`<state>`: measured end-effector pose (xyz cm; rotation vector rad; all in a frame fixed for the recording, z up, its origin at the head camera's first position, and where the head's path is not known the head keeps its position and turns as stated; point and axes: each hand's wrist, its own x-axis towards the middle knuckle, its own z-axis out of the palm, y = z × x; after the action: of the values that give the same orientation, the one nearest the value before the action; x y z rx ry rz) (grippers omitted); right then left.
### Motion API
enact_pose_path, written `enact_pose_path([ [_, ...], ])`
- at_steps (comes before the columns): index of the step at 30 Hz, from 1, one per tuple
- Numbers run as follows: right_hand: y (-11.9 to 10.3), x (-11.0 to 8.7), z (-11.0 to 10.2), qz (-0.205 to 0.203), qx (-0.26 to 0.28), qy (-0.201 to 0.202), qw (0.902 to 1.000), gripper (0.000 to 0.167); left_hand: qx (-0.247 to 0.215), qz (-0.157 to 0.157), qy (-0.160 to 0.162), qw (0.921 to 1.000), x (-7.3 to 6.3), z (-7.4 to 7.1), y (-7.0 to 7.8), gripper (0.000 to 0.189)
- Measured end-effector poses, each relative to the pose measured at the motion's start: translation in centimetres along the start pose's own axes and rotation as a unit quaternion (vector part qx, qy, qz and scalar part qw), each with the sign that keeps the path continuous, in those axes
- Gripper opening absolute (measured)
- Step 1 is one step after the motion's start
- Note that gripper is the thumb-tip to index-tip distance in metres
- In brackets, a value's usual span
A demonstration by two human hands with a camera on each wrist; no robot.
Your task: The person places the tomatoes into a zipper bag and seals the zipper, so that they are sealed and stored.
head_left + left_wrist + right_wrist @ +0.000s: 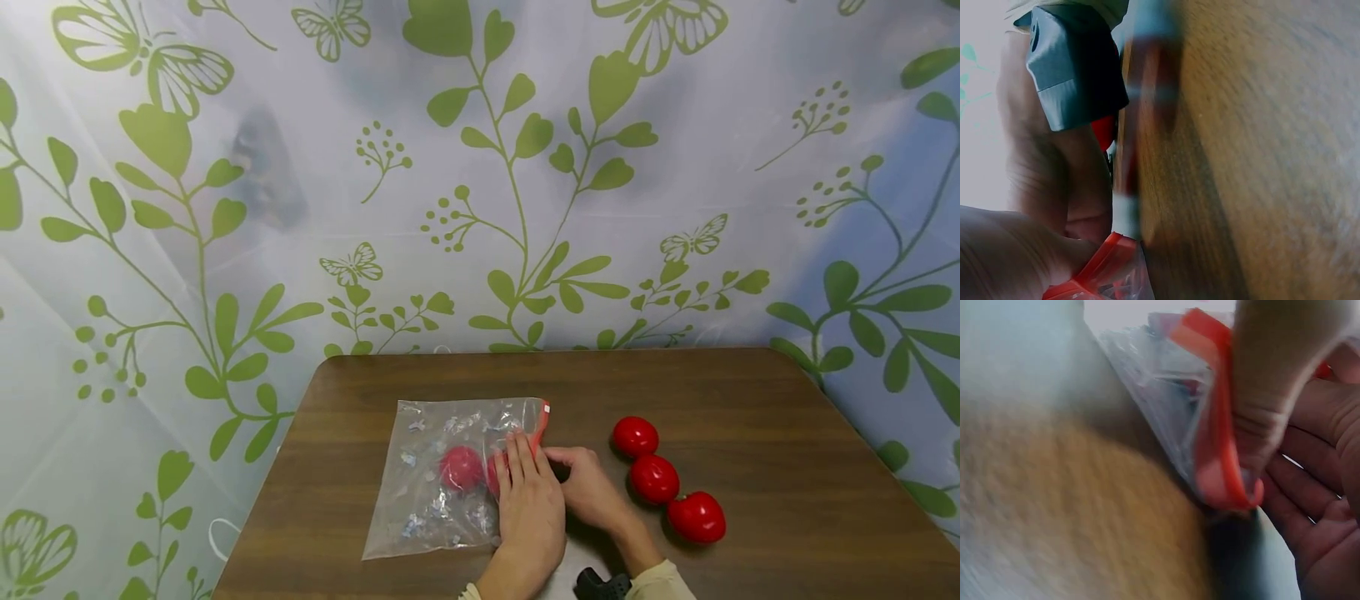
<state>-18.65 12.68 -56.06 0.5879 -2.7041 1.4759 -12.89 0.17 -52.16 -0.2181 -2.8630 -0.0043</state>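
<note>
A clear zip bag [420, 525] with a red seal strip [542, 421] lies flat on the table, its mouth facing right. Inside it are two round red things that look like tomatoes [461, 468], one partly covered by my left hand [531, 508]. That hand rests palm down across the bag near the mouth, fingers straight. At the mouth, my right hand [592, 487] holds the edge; in the right wrist view the red strip [1225, 437] bends round a digit. Three glossy red tomatoes [654, 479] stand in a slanting row right of the right hand.
The brown wooden table [360, 379] has its back edge close to a hanging cloth [480, 208] with green leaves and butterflies. A black wrist device [602, 586] sits by my right sleeve [660, 583]. A pale surface shows between my forearms.
</note>
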Motion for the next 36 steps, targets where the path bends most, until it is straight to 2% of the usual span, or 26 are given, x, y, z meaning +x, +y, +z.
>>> enact_pose_path([
  [6, -0.4, -0.2, -1.7, 0.014, -0.025, -0.009, 0.9996, 0.041, -0.005, -0.001, -0.023, 0.9997, 0.0, 0.0, 0.1, 0.061],
  [13, -0.7, -0.6, -3.6, 0.028, 0.001, -0.043, 0.9987, 0.041, -0.003, -0.002, -0.035, 0.9994, 0.2, 0.0, 0.2, 0.056],
  [18, -1.2, -1.0, -4.9, 0.033, 0.014, -0.059, 0.9977, 0.045, 0.001, 0.000, -0.047, 0.9989, 0.2, 0.0, 0.1, 0.061],
  [27, -2.2, -1.5, -7.3, 0.039, 0.007, -0.046, 0.9982, 0.049, 0.003, 0.002, -0.056, 0.9984, 0.2, -0.1, 0.1, 0.074],
  [36, -2.2, -2.5, -9.5, 0.017, 0.007, -0.030, 0.9994, 0.049, -0.009, -0.005, -0.054, 0.9985, 0.3, -0.3, 0.2, 0.066],
])
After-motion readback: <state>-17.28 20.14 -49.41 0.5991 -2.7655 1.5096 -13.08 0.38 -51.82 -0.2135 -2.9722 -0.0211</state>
